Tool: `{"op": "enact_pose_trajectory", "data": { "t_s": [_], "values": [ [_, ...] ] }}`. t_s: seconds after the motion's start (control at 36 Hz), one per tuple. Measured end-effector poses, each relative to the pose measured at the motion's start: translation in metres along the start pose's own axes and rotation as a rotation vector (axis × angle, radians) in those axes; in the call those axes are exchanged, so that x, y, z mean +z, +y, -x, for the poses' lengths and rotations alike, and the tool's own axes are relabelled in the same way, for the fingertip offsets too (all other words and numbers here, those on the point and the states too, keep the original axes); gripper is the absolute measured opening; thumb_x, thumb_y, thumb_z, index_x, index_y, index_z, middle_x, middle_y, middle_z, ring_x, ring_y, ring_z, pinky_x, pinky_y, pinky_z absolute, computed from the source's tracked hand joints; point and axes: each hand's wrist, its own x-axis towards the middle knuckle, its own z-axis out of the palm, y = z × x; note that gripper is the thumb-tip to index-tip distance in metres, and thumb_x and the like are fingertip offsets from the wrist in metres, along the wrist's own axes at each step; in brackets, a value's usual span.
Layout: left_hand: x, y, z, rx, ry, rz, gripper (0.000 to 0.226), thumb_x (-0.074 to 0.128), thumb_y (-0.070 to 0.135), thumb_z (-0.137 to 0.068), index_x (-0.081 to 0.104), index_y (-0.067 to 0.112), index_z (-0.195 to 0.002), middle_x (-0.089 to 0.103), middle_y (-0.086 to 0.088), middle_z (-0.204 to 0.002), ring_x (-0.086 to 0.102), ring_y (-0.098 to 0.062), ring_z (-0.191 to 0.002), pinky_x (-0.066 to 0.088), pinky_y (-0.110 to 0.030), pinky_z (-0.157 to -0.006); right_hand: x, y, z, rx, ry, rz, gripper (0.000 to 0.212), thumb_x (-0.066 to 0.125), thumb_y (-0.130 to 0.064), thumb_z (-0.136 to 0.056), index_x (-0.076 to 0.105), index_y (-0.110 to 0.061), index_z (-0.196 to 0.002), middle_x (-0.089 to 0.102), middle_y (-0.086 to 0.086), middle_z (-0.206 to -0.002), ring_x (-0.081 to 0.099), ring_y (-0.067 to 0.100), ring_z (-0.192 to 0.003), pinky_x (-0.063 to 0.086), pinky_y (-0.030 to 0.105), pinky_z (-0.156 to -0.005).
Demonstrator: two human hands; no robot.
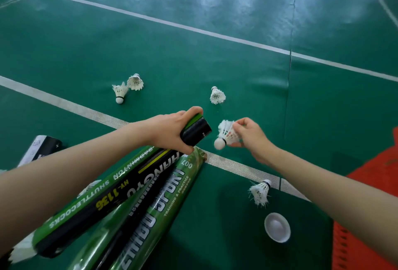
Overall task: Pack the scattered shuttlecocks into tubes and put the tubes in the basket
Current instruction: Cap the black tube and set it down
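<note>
Hands [170, 129] [252, 136] hold tube [196, 130] and shuttlecock [226, 135] above green, white-lined court floor [193, 58].

Bare court floor [172, 58] lies open toward the far edge. Mid-floor, a touching pair of shuttlecocks [129, 85] and a lone shuttlecock [217, 96] stand well apart, a clear lane between. Near left: green-and-black tube [107, 187] and green tube [155, 211] block. Near right: fallen shuttlecock [259, 192], white cap [277, 227] and orange basket [370, 194] narrow the passage.

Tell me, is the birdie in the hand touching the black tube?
Apart. The head view shows green floor between the shuttlecock in the right hand and the black tube in the left hand.
</note>
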Motion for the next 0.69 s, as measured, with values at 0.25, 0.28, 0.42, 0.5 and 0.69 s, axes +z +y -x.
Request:
{"op": "enact_pose_trajectory", "data": {
  "t_s": [0.25,0.28,0.42,0.5,0.69],
  "values": [
    [0.031,0.021,-0.005,-0.022,-0.162,-0.326,0.105,0.061,0.059,-0.073,-0.017,0.048,-0.142,0.049,-0.001,-0.108,0.057,-0.023,-0.079,0.049,-0.031,-0.067,0.027,0.068,0.023,0.254,-0.268,0.185,0.021,0.049,-0.021,-0.099,0.052,-0.014,-0.118,0.057,0.005,-0.121,0.057,0.019,-0.11,0.055,0.036,-0.083],
    [0.033,0.022,-0.005,-0.024,-0.166,-0.341,0.106,0.06,0.059,-0.074,-0.019,0.048,-0.143,0.048,-0.002,-0.108,0.055,-0.023,-0.077,0.048,-0.03,-0.065,0.025,0.067,0.021,0.209,-0.276,0.243,0.022,0.05,-0.023,-0.098,0.052,-0.017,-0.119,0.056,0.001,-0.12,0.055,0.017,-0.111,0.053,0.035,-0.084],
    [0.048,0.034,-0.001,0.004,-0.157,-0.402,0.108,0.06,0.06,-0.075,-0.023,0.046,-0.142,0.048,-0.004,-0.107,0.041,-0.014,-0.058,0.036,-0.026,-0.05,-0.004,0.076,0.018,-0.038,-0.199,0.836,0.008,0.051,-0.025,-0.095,0.05,-0.018,-0.092,0.059,0.002,-0.092,0.053,0.015,-0.078,0.044,0.029,-0.064],
    [0.06,0.044,0.002,0.051,-0.146,-0.464,0.111,0.06,0.062,-0.073,-0.025,0.045,-0.141,0.048,-0.005,-0.107,0.043,-0.016,-0.058,0.031,-0.026,-0.046,-0.026,0.089,0.033,-0.061,-0.294,1.105,0.019,0.054,-0.032,-0.093,0.048,-0.017,-0.083,0.058,0.003,-0.084,0.052,0.02,-0.074,0.042,0.033,-0.065],
    [0.083,0.058,0.004,0.134,-0.18,-0.546,0.114,0.06,0.063,-0.073,-0.026,0.039,-0.143,0.048,-0.012,-0.125,0.048,-0.025,-0.076,0.039,-0.029,-0.053,-0.062,0.096,0.071,-0.851,-0.677,1.551,0.048,0.036,-0.059,-0.094,0.053,-0.014,-0.092,0.062,0.005,-0.089,0.059,0.026,-0.084,0.05,0.039,-0.067]
  ]
}}
